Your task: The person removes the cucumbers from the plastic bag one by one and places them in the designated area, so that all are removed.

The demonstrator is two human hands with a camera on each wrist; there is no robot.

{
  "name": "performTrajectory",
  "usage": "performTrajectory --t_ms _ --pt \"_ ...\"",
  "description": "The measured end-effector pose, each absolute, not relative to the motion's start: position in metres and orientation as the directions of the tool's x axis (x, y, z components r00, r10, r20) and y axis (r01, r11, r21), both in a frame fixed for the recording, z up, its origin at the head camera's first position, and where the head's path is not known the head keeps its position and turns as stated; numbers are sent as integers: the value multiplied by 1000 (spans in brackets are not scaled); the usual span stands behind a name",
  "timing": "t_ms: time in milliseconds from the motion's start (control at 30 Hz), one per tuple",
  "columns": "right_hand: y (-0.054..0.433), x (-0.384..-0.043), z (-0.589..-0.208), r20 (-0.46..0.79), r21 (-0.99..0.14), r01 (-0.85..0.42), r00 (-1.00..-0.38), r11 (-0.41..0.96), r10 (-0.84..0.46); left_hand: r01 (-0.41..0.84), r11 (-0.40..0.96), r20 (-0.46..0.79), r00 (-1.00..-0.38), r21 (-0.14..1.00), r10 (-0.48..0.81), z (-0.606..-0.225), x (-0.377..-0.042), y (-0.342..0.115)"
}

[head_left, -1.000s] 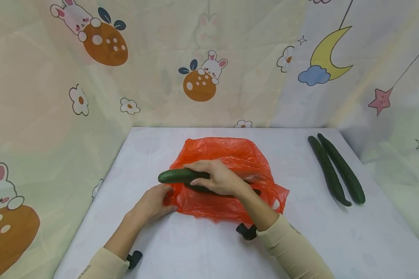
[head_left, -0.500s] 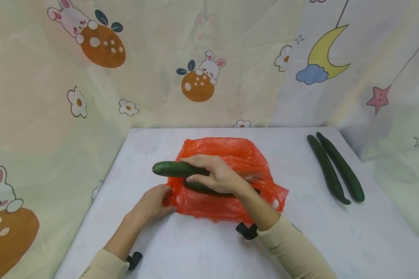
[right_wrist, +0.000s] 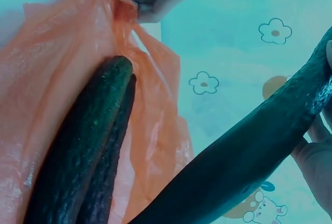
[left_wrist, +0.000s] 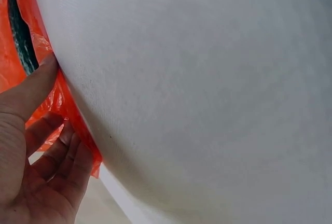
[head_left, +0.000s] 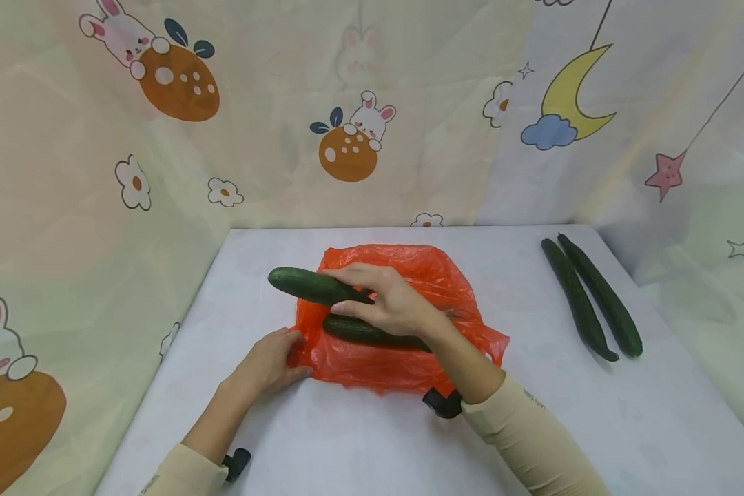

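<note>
My right hand grips a dark green cucumber between thumb and fingers, raised over the red plastic bag. The cucumber's rounded end points left, beyond the bag; its other end is behind the hand in the head view. At the bag's left edge my left hand pinches the thin plastic, which the left wrist view shows between thumb and fingers. Below the right hand another cucumber lies at the bag. The right wrist view shows two side by side there, a front one and one behind it.
Two more cucumbers, one on the left and one on the right, lie side by side at the table's right. The white table meets a printed cloth backdrop at its rear edge. Black wrist-worn pieces show at both cuffs.
The right hand has lifted its cucumber up and away from the one below, opening a gap between them. The left hand stays at the bag's edge. The head view has shifted slightly.
</note>
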State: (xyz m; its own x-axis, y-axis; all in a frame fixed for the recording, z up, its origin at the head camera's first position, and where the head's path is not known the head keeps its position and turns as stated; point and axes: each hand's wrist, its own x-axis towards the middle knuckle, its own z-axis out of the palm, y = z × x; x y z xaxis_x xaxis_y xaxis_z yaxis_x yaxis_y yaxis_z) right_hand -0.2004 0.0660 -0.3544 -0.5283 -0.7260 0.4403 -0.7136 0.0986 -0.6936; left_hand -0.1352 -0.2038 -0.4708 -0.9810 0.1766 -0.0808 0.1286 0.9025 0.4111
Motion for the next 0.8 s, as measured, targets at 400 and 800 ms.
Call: performTrajectory --t_ms 400,800 --pt "74 -201 -347 404 -727 -670 -591 147 -698 120 900 -95 -980 419 175 -469 -135 -204" --pt "103 -206 -347 354 -877 -479 -688 30 -634 115 902 -122 -976 417 181 -468 -135 -205"
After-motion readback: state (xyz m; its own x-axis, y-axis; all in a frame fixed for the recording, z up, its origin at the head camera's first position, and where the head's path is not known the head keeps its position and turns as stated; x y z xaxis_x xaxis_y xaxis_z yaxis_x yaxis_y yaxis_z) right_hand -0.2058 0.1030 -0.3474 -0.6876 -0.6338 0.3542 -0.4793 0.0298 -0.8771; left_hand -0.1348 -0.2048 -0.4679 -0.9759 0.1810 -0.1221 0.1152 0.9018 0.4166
